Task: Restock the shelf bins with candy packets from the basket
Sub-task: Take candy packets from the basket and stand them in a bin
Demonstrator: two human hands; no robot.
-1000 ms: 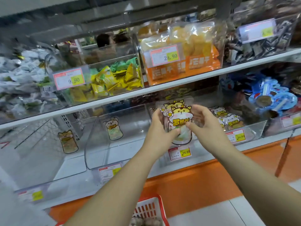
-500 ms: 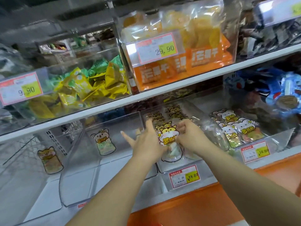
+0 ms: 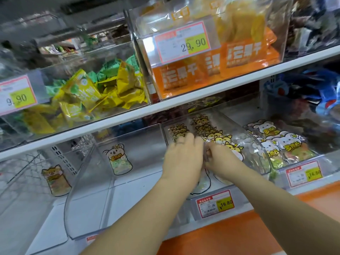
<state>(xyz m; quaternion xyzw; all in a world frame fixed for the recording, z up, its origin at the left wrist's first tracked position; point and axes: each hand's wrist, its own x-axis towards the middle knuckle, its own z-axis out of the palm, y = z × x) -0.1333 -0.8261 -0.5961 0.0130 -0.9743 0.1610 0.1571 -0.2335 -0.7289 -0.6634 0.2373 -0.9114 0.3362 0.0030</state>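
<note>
While the right hand (image 3: 223, 162) pinches the candy packet (image 3: 203, 182) near its top and the left hand (image 3: 182, 160) lies flattish against it, the packet's now down inside the middle bin (image 3: 257, 153). A second ago it was held up out front. So this one's basically shelved, letting go looks next. Basket's out of view.

Bin-front tag A (image 3: 182, 42), above right hand (image 3: 220, 160): 29.90 | tag B (image 3: 16, 94), upper left: 9.90 | tag C (image 3: 215, 203), just below: ¥16.80 | tag D (image 3: 303, 173), right: ¥16.80
</note>
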